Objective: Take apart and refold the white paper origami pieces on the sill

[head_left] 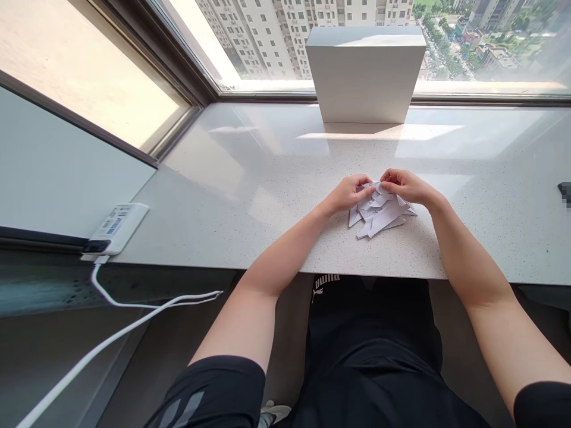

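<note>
Folded white paper (381,213) on a speckled stone windowsill (276,238), its top layers partly hidden under both hands, the exact folds hard to make out. Left hand (347,194) curled, fingers (362,182) close together, gripping the paper's upper left. Right hand (408,186) curved over the top, fingertips (386,175) pinching the upper folds. Thumbs hard to make out.

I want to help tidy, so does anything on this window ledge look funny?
Yes, the white paper between the left hand and right hand looks odd: it is folded into a lumpy bunch, with pointy flaps sticking out all around.
</note>
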A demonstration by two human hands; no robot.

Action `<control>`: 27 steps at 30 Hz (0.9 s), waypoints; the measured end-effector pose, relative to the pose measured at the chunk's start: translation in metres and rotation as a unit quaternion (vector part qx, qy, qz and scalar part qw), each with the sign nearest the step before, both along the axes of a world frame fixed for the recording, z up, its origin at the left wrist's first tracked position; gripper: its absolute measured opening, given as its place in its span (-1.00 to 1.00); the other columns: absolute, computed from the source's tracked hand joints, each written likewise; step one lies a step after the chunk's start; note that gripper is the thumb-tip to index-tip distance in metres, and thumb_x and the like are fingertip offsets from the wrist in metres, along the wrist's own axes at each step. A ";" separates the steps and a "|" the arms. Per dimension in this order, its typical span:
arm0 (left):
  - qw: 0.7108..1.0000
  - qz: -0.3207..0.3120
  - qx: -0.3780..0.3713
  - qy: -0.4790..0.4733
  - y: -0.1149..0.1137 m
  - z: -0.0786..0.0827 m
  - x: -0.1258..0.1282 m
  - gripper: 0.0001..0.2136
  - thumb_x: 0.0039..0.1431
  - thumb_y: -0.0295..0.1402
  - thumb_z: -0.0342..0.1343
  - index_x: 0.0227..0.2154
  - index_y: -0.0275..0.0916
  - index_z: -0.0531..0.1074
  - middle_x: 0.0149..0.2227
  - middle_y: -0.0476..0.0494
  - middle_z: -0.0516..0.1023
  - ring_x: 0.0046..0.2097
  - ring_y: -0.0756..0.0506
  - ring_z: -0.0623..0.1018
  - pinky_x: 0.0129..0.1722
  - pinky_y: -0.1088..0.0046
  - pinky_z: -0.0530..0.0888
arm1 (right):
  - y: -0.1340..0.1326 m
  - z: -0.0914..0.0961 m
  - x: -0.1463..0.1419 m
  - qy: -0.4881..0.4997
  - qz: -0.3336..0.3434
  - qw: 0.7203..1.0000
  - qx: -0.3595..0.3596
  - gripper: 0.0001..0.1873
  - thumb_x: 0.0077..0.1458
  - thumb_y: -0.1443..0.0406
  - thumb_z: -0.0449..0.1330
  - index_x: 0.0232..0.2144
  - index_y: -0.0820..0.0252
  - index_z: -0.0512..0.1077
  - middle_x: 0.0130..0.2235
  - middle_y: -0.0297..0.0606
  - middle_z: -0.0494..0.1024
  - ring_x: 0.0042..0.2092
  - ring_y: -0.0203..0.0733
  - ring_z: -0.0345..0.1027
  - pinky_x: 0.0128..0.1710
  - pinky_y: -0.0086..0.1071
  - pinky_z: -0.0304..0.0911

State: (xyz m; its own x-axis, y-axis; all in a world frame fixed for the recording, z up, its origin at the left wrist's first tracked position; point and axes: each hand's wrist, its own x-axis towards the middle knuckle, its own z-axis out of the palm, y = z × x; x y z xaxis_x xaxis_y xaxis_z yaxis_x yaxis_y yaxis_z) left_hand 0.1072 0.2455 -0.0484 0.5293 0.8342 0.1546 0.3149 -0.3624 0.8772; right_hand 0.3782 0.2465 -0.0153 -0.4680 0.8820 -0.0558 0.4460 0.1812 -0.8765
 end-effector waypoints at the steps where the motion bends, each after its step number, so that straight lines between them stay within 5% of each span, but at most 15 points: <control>1: 1.000 0.004 -0.004 0.001 0.001 0.000 0.000 -0.48 0.45 0.24 0.33 -0.07 -0.18 0.71 -0.05 -0.25 0.81 -0.03 -0.25 0.74 0.05 0.18 0.64 | 0.001 -0.001 0.001 0.002 -0.004 1.000 0.005 -0.66 0.36 -0.05 0.44 -0.17 0.05 0.59 -0.28 -0.28 0.62 -0.24 -0.09 0.37 -0.22 -0.21 0.25; 5: 1.000 0.012 0.001 0.006 0.003 -0.001 -0.001 -0.51 0.40 0.22 0.39 -0.14 -0.17 0.70 -0.03 -0.26 0.81 -0.02 -0.24 0.71 0.07 0.19 0.64 | 0.007 -0.004 0.005 0.023 -0.054 0.997 0.041 -0.63 0.41 -0.08 0.45 -0.14 0.04 0.58 -0.25 -0.27 0.60 -0.23 -0.09 0.39 -0.21 -0.20 0.33; 10: 0.999 -0.023 0.020 0.022 0.003 0.002 -0.004 -0.70 0.38 -0.01 0.42 -0.24 -0.16 0.70 0.20 -0.34 0.79 0.23 -0.32 0.73 0.39 0.02 0.59 | 0.013 -0.007 0.006 0.072 -0.142 0.982 0.104 -0.44 0.41 -0.29 0.41 -0.03 0.02 0.62 -0.16 -0.24 0.61 -0.28 -0.11 0.42 -0.22 -0.16 0.39; 13: 1.000 0.006 0.002 0.015 0.002 0.004 -0.004 -0.63 0.39 0.03 0.44 -0.01 -0.15 0.72 0.26 -0.36 0.77 0.31 -0.36 0.71 0.44 0.00 0.58 | 0.013 -0.007 0.003 0.074 -0.146 0.978 0.129 -0.32 0.37 -0.40 0.38 0.02 0.01 0.70 -0.17 -0.20 0.61 -0.28 -0.08 0.42 -0.25 -0.14 0.37; 17: 0.998 0.052 -0.010 -0.034 0.000 0.006 -0.003 -0.39 0.42 0.20 0.43 0.27 -0.13 0.63 0.27 -0.35 0.76 0.26 -0.32 0.74 0.32 0.12 0.64 | 0.007 -0.006 -0.007 0.060 -0.127 0.984 0.113 -0.26 0.26 -0.41 0.46 0.09 -0.01 0.75 -0.16 -0.19 0.62 -0.21 -0.03 0.42 -0.22 -0.13 0.38; 23: 0.996 0.046 -0.019 -0.071 0.005 0.004 -0.003 -0.55 0.46 0.17 0.42 -0.05 -0.16 0.68 -0.12 -0.19 0.78 -0.13 -0.17 0.71 -0.06 0.25 0.63 | -0.005 -0.002 -0.021 0.108 -0.074 0.988 0.087 -0.22 0.28 -0.32 0.49 0.28 -0.01 0.63 0.18 -0.05 0.71 -0.02 0.04 0.59 0.00 -0.06 0.59; 27: 0.986 0.121 -0.032 -0.110 0.012 -0.002 -0.004 -0.68 0.51 0.00 0.43 -0.12 -0.13 0.57 -0.17 -0.16 0.75 -0.13 -0.15 0.70 -0.04 0.25 0.64 | -0.007 0.004 -0.015 0.061 -0.097 0.986 0.123 -0.36 0.41 -0.24 0.42 0.24 0.01 0.61 0.21 -0.03 0.69 0.02 0.05 0.59 0.03 -0.05 0.58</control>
State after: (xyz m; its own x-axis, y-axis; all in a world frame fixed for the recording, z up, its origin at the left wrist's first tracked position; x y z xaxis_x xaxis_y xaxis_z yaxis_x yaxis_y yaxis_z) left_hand 0.1036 0.2576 -0.0506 0.2725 0.9441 0.1857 0.1846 -0.2407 0.9529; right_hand 0.3630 0.2391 -0.0108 -0.2784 0.9356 0.2172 0.3876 0.3163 -0.8659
